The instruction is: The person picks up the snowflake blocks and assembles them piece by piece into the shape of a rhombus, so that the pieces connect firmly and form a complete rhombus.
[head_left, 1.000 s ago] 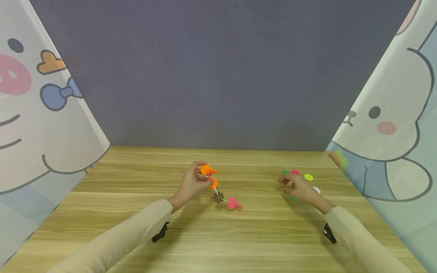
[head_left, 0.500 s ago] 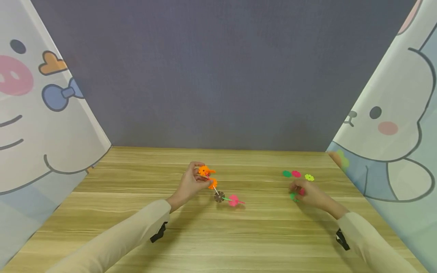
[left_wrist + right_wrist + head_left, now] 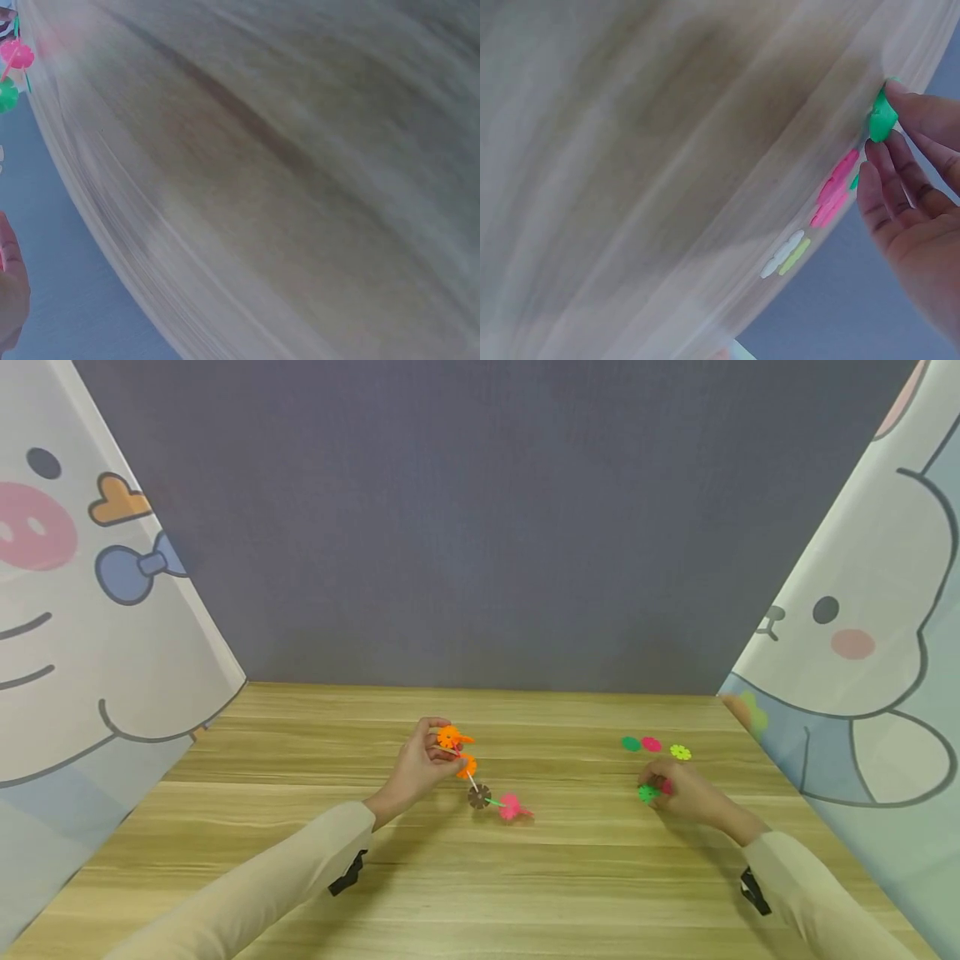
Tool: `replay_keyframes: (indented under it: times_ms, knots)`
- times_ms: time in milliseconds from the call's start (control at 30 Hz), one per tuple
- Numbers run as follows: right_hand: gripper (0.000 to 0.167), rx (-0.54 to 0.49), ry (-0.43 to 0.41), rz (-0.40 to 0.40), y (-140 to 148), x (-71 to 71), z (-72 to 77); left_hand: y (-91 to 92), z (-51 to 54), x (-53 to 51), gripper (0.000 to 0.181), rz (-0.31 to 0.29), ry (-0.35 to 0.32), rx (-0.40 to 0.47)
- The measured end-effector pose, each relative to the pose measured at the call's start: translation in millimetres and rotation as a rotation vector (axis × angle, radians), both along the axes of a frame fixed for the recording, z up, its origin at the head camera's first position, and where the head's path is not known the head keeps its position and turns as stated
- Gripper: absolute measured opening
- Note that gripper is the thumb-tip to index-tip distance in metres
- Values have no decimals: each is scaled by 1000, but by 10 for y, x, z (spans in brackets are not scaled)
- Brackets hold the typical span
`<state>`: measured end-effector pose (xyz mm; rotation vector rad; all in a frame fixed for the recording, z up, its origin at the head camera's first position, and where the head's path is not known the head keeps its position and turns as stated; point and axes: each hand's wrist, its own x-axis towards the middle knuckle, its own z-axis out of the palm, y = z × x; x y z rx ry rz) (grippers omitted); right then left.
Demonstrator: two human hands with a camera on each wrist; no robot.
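Observation:
My left hand [image 3: 424,767] holds a chain of slotted flower-shaped discs by its upper end. An orange disc [image 3: 449,737] stands between thumb and fingers, with a second orange disc [image 3: 467,766] by the thumb tip. Below them a brown disc [image 3: 480,796] and a pink disc [image 3: 510,807] hang to the right, joined through discs seen edge-on. On the right, my right hand [image 3: 682,787] pinches a green disc [image 3: 883,116] between thumb and fingertips, low over the table. A pink disc [image 3: 667,786] lies beside these fingers, partly hidden. In the left wrist view the chain is mostly cut off.
Beyond my right hand lie a dark green disc [image 3: 631,743], a magenta disc [image 3: 652,744] and a yellow disc [image 3: 680,752] on the wooden table [image 3: 480,893]. A white disc [image 3: 782,253] shows in the right wrist view. A grey panel [image 3: 480,527] closes the back.
My right hand has moved right and nearer to me, and its fingers have come onto the green disc. The left hand stays almost still; the chain's pink end swings slightly.

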<state>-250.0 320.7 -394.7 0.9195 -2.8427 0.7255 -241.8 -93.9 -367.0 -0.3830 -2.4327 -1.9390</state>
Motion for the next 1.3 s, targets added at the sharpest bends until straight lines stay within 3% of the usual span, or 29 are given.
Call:
replay_keyframes:
  times_ms: [100, 300, 633, 800, 933, 1167, 1300]
  knots:
    - [27, 18, -14, -21, -14, 5, 25, 13, 75, 68, 61, -6, 12, -13]
    - [24, 21, -42, -41, -8, -14, 47, 2, 86, 92, 64, -15, 43, -36]
    - [20, -40, -94, 69, 15, -62, 129, -8, 75, 93, 61, -20, 49, -38]
    - [16, -68, -60, 90, 1, -92, 143, 5, 84, 91, 58, -10, 37, -16]
    - [10, -55, -48, 41, -41, -119, 139, 13, 84, 90, 56, -8, 36, 0]
    - [15, -179, -93, 45, -231, -124, 149, 25, 58, 89, 57, -16, 46, 9]
    - [14, -226, -47, 53, -379, -141, 130, 34, 48, 84, 57, -17, 41, 16]
